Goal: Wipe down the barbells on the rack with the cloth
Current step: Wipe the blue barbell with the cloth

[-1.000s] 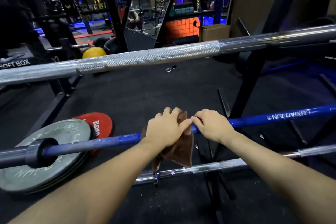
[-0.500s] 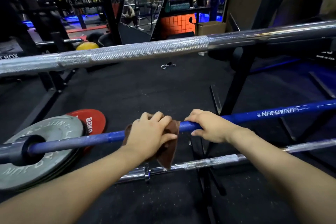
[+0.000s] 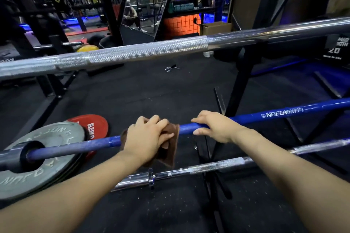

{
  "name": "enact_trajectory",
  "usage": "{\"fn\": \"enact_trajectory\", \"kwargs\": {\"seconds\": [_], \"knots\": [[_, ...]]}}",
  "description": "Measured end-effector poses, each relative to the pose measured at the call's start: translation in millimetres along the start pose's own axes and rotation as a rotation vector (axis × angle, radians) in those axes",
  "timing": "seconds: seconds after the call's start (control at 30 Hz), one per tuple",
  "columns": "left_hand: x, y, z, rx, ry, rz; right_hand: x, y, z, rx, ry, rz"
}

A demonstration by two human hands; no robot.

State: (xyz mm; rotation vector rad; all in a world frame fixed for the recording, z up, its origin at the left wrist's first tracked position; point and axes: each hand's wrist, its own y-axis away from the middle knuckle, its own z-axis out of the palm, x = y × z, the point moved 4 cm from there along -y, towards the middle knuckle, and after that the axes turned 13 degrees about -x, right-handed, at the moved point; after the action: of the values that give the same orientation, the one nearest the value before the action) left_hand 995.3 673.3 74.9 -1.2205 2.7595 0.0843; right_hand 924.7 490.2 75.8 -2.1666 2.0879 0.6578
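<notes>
While the left hand (image 3: 149,138) curls over the brown cloth (image 3: 170,149), gripping it round the blue bar (image 3: 284,113), the right hand (image 3: 216,126) grips the bare bar just beside it.

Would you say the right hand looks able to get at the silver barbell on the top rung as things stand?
Probably yes: the right hand grips the blue barbell, and only open air shows between it and the silver barbell above. It must let go first.
</notes>
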Motion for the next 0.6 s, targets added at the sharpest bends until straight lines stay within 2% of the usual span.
{"fn": "enact_trajectory", "kwargs": {"seconds": [0.17,0.43,0.53,0.6], "knots": [[58,-29,-7,-0.018,0.059,0.085,1,2,-4,-0.010,-0.031,-0.008],[-39,8,8,0.030,0.022,0.030,5,3,-1,0.038,-0.065,-0.010],[-11,1,3,0.143,-0.027,0.011,2,2,1,0.045,-0.057,-0.022],[26,-11,0,0.122,-0.036,0.046,0,1,0,0.056,-0.051,-0.019]]}}
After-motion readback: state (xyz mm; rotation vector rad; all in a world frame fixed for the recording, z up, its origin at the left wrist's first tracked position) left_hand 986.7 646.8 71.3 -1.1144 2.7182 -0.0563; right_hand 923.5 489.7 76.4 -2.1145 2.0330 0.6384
